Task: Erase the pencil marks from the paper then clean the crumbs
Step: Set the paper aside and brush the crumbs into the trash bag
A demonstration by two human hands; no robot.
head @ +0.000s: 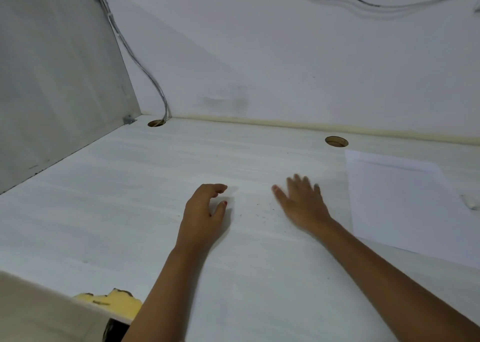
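Note:
A white sheet of paper (400,201) lies on the white desk (130,198) at the right, pushed aside. Small dark eraser crumbs (259,210) are scattered on the desk between my hands. My left hand (202,217) rests on the desk left of the crumbs, its fingers loosely curved and holding nothing. My right hand (301,201) is flat on the desk right of the crumbs, fingers straight and blurred from motion. A small white object, perhaps the eraser (468,202), lies on the paper near the right edge.
Two round cable holes (156,123) (336,141) sit along the desk's back edge; a cable (145,63) drops into the left one. A side panel (52,82) walls off the left. The desk's near-left edge is chipped (114,300).

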